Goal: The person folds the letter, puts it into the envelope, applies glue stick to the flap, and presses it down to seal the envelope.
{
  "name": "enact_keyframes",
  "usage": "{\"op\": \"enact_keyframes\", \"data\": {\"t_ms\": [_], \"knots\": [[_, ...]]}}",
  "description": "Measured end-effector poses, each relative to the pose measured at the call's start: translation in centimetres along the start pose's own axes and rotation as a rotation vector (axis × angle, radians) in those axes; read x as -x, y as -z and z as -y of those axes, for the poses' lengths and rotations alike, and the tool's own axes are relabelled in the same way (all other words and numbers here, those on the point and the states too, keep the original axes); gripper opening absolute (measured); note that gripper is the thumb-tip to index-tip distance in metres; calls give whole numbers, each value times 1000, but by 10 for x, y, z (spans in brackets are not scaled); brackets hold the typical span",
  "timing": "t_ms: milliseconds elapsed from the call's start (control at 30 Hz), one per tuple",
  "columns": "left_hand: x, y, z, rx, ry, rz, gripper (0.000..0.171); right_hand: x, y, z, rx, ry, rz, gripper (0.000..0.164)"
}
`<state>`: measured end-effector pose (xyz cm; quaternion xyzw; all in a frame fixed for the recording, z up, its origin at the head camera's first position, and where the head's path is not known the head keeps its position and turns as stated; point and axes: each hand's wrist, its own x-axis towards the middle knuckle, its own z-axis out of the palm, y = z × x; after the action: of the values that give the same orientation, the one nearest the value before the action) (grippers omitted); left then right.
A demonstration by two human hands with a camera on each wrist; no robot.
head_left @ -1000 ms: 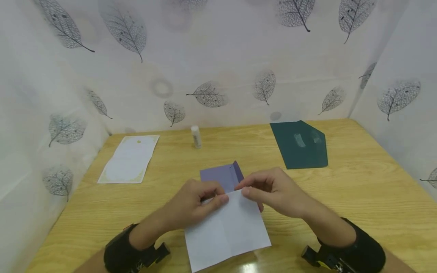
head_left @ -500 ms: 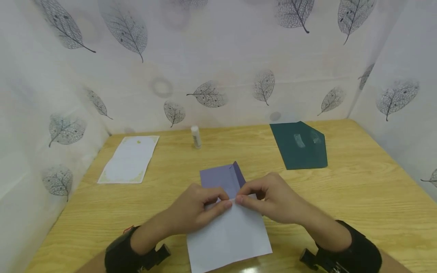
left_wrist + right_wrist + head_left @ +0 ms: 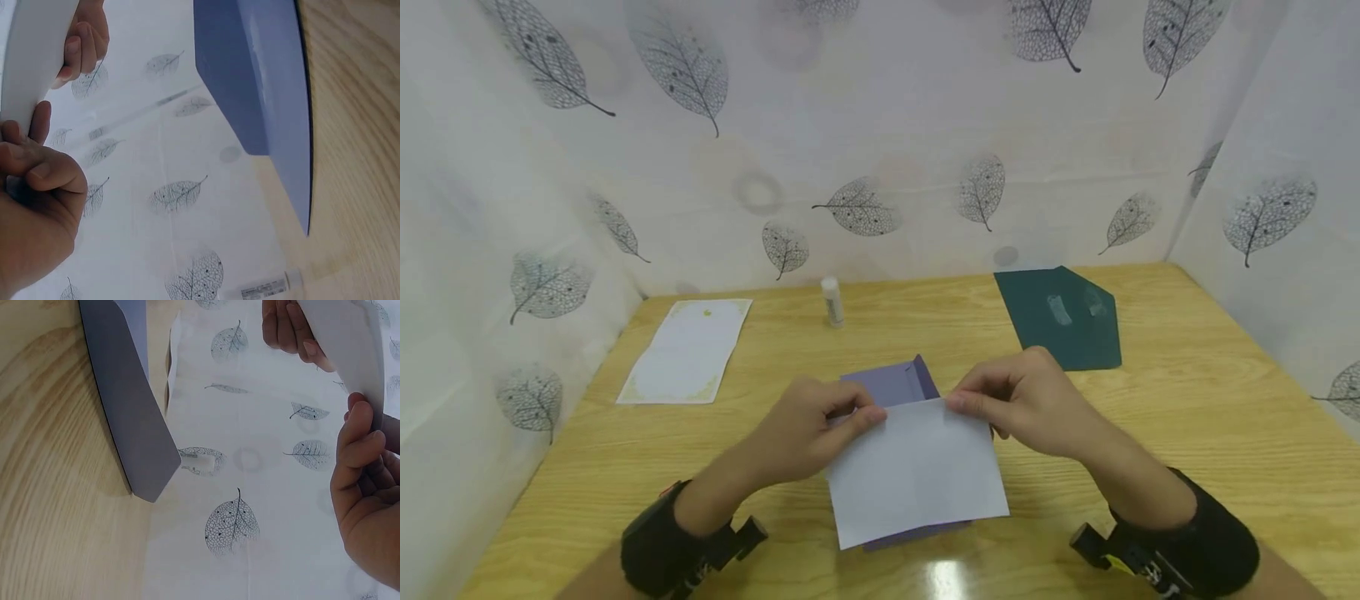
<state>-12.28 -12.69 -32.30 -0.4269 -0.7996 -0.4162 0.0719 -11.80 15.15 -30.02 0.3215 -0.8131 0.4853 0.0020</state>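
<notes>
A sheet of white paper (image 3: 921, 471) is held up between both hands in the head view, tilted above a purple envelope (image 3: 887, 382). My left hand (image 3: 816, 429) pinches its upper left edge between thumb and fingers. At the upper right edge, my right hand (image 3: 1030, 404) pinches it the same way. Both wrist views show the paper raised off the table, with the envelope (image 3: 262, 75) lying below and its flap (image 3: 228, 81) standing up. The paper hides most of the envelope in the head view; a strip shows beneath its lower edge.
A white sheet with a gold border (image 3: 688, 350) lies at the left of the wooden table (image 3: 1210, 400). A glue stick (image 3: 832, 302) stands at the back. To the right lies a dark green envelope (image 3: 1060, 321). A leaf-print cloth (image 3: 910, 125) hangs behind.
Both hands have lifted the white paper up off the purple envelope and moved apart along its top edge. More of the envelope now shows below the paper.
</notes>
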Motion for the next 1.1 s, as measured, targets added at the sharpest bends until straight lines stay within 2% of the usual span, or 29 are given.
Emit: {"op": "enact_keyframes", "data": {"t_ms": [167,333,400,467,567,667,767,933,1100], "knots": [[0,9,4,-7,10,-31,11,-1,6,1,17,-8,-43,7],[0,18,8,35,41,-70,10,-1,9,0,25,2,-99,8],[-1,21,9,50,43,-89,12,-1,10,-1,15,-6,-97,8],[-1,24,10,48,46,-108,12,-1,11,-1,-6,-8,-55,8],[-1,26,12,53,47,-120,13,0,12,-4,-26,11,83,11],[0,24,13,84,66,-89,13,1,10,-8,-37,61,245,13],[1,17,13,126,77,-30,13,2,5,-9,-43,88,354,13],[1,5,9,176,56,30,12,2,-5,-8,-57,122,424,16],[0,-5,5,199,56,46,11,1,-12,-6,-42,190,413,17]]}}
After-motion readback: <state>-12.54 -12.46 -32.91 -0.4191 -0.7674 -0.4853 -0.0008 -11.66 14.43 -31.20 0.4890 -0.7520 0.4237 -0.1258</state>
